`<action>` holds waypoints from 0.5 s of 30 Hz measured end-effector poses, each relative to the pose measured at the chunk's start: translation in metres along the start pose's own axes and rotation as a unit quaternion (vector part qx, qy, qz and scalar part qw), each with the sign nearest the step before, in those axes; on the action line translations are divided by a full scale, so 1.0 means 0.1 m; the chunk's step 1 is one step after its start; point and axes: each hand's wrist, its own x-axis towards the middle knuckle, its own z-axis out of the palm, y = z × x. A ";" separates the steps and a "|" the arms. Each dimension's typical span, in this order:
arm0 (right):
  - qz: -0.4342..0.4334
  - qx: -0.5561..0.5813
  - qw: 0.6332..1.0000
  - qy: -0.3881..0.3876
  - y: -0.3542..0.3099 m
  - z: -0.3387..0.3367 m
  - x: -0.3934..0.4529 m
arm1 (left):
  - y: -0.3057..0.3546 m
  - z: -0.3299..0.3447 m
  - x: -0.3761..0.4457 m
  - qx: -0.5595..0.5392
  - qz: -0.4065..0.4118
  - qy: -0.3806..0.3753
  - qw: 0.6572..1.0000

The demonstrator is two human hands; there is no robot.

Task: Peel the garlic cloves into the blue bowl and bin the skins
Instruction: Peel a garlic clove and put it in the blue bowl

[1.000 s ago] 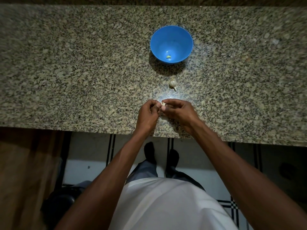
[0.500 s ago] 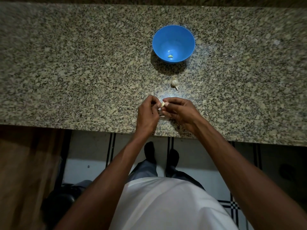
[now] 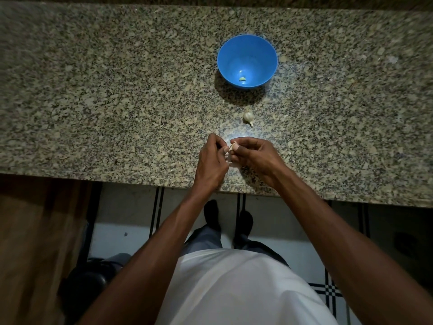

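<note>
Over the near edge of the speckled grey-and-tan granite countertop (image 3: 93, 90), the two hands meet fingertip to fingertip around a small pale garlic clove (image 3: 233, 145). The right hand (image 3: 254, 157) has its fingers curled in and pinches the clove between thumb and forefinger, the clove's light tip showing just past the nail. The left hand (image 3: 212, 161) is also curled, its thumb and fingertips pressed in against the same clove from the left; whether it grips the clove itself or only a flap of skin cannot be told. A pale scrap shows just below the fingers, too small to make out. Beyond the hands, a little to the right, a second unpeeled garlic clove (image 3: 248, 117) with a short stalk lies alone on the stone. Farther still stands the round blue plastic bowl (image 3: 234, 52), upright, with one peeled yellowish clove (image 3: 242, 79) lying at its bottom. On the floor at the near left sits a dark rounded object (image 3: 86, 282), too dim to identify.
</note>
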 end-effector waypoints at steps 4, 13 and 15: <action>0.005 0.020 0.999 0.029 0.02 -0.05 0.03 | -0.08 -0.07 0.00 -0.030 -0.019 0.004 0.999; -0.020 -0.003 0.998 0.058 0.01 -0.09 -0.01 | -0.18 -0.06 0.04 -0.009 -0.048 0.011 0.999; -0.026 -0.014 0.998 0.059 0.01 -0.09 -0.03 | -0.13 -0.05 0.04 -0.051 -0.060 -0.005 0.997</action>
